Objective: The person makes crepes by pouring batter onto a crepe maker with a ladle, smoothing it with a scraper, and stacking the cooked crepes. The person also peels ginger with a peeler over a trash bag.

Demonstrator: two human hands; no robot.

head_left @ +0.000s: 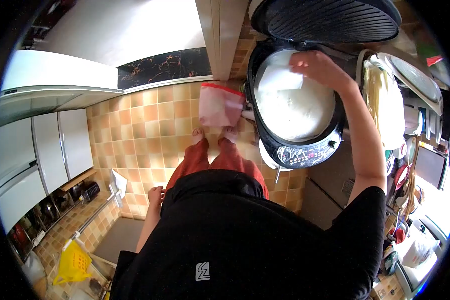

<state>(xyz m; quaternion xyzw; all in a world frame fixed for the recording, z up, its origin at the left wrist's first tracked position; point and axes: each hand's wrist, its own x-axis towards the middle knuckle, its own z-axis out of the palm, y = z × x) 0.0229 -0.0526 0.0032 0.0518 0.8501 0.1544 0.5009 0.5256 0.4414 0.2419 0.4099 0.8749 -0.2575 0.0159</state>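
One bare right hand (320, 69) pinches a flat white object (281, 80) over the round silvery pot (275, 60) of a black cooker (300, 155); bare left hand (156, 195) half-curled, contents unclear.

Right arm (366, 135) forward, left arm (148, 230) lowered

The right arm reaches out, slightly bent at the elbow; its wrist bends inward, and the right hand (319, 69) points across the body, fingers (299, 61) closed together. The left arm hangs at the side, its left hand (156, 194) loosely curled.
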